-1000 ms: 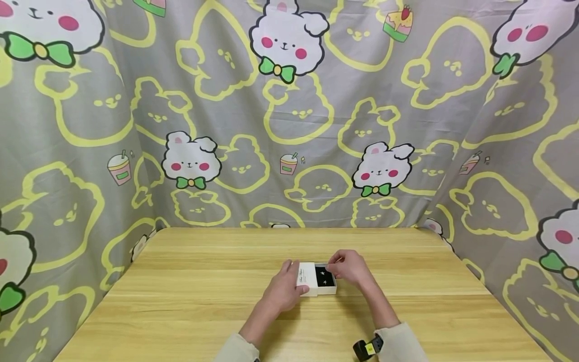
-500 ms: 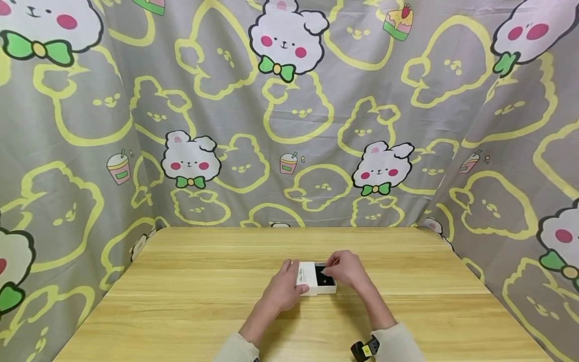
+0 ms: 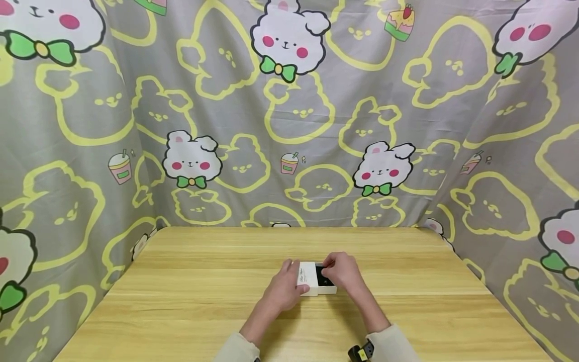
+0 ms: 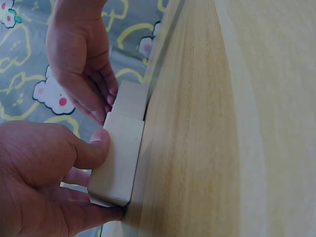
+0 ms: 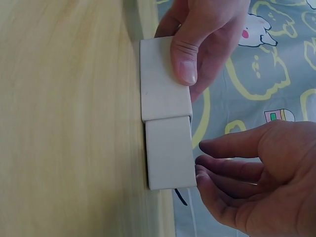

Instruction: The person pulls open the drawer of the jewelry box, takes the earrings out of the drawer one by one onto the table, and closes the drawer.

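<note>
A white slide-out jewelry box (image 3: 308,278) lies on the table with its drawer (image 3: 327,290) partly pulled out to the right. Inside the drawer is a black insert (image 3: 321,280), on which a small star-shaped earring (image 3: 326,282) shows. My left hand (image 3: 282,289) grips the box's outer sleeve (image 4: 121,158), thumb on the near side. Over the drawer, my right hand (image 3: 342,271) reaches down with bent fingers, fingertips at the insert's far part. Whether they pinch anything is hidden. In the right wrist view, the fingertips (image 5: 205,146) are at the drawer's upper edge.
A wooden table (image 3: 203,301) spreads around the box. Grey cartoon-print curtains (image 3: 239,201) hang behind and on both sides. A dark strip (image 5: 181,197) sticks out by the drawer's end. A black device (image 3: 360,352) is strapped at the right wrist.
My right hand has moved left from the drawer's far right corner to above the black insert, now covering one of two star earrings seen earlier. My left hand has stayed on the sleeve.
</note>
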A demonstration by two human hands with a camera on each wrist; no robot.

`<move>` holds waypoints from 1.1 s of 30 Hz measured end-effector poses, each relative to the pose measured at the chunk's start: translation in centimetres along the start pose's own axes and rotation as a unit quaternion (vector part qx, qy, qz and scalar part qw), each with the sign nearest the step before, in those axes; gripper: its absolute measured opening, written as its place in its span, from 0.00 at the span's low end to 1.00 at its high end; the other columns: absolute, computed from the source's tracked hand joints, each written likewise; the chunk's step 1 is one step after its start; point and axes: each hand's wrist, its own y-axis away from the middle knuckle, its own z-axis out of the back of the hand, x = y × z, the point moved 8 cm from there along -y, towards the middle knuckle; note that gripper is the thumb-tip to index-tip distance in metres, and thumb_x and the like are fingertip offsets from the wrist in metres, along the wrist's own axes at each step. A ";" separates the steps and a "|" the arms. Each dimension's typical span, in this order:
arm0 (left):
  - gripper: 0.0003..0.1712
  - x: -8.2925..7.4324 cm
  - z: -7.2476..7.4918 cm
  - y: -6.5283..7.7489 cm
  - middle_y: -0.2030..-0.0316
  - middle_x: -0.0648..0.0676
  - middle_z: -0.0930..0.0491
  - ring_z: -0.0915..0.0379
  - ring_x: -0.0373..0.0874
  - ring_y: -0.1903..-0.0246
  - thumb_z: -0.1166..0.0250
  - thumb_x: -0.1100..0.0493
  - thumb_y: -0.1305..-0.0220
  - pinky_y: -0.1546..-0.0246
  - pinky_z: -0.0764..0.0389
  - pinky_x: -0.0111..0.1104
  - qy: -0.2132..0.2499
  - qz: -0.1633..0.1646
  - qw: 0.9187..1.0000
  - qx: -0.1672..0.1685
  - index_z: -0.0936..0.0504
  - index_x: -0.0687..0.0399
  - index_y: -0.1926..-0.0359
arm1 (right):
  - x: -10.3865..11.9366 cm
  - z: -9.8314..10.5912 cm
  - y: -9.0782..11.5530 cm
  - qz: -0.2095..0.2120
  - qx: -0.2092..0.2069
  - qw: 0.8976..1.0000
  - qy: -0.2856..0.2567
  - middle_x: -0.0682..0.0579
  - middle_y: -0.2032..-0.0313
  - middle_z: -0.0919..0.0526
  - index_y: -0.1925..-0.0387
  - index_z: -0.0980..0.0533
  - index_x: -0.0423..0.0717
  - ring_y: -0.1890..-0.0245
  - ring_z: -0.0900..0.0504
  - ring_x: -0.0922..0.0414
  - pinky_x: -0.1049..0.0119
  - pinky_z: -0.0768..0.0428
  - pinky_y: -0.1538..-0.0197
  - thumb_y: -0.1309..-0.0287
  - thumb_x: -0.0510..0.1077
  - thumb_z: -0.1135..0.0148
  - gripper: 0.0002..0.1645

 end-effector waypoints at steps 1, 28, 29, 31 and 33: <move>0.42 0.0 0.0 0.0 0.27 0.71 0.40 0.32 0.69 0.35 0.32 0.55 0.32 0.36 0.27 0.56 0.000 0.001 1.000 0.001 0.38 0.70 0.26 | 0.0 0.0 0.0 0.002 -0.002 1.000 0.002 0.53 0.75 0.14 0.70 0.15 0.41 0.73 0.18 0.59 0.63 0.19 0.67 0.52 0.34 0.28 0.05; 0.41 -0.1 0.0 0.0 0.28 0.71 0.40 0.29 0.68 0.38 0.32 0.54 0.32 0.38 0.25 0.55 -0.006 -0.002 1.000 -0.001 0.38 0.70 0.27 | -0.1 0.0 -0.3 -0.006 -0.009 1.000 0.027 0.53 0.75 0.14 0.72 0.15 0.42 0.71 0.19 0.56 0.61 0.19 0.65 0.50 0.36 0.27 0.02; 0.41 -0.1 0.0 0.0 0.28 0.71 0.40 0.29 0.68 0.38 0.32 0.54 0.32 0.38 0.25 0.55 -0.006 -0.002 1.000 -0.001 0.38 0.70 0.27 | -0.1 0.0 -0.3 -0.005 -0.010 1.000 0.029 0.53 0.75 0.14 0.73 0.15 0.42 0.71 0.19 0.56 0.61 0.20 0.65 0.50 0.36 0.27 0.02; 0.41 -0.1 0.0 0.0 0.28 0.71 0.40 0.28 0.68 0.38 0.32 0.54 0.32 0.38 0.25 0.55 -0.006 -0.001 1.000 -0.001 0.38 0.70 0.27 | -0.1 0.0 -0.4 -0.003 -0.012 0.999 0.032 0.54 0.76 0.14 0.73 0.15 0.43 0.72 0.19 0.56 0.61 0.20 0.65 0.50 0.36 0.27 0.02; 0.41 -0.1 0.0 0.0 0.28 0.71 0.40 0.29 0.69 0.38 0.32 0.54 0.33 0.38 0.25 0.55 -0.005 -0.001 1.000 -0.001 0.38 0.69 0.27 | -0.1 0.0 -0.4 -0.001 -0.013 0.999 0.033 0.54 0.76 0.15 0.74 0.15 0.43 0.72 0.20 0.57 0.61 0.20 0.66 0.51 0.36 0.27 0.02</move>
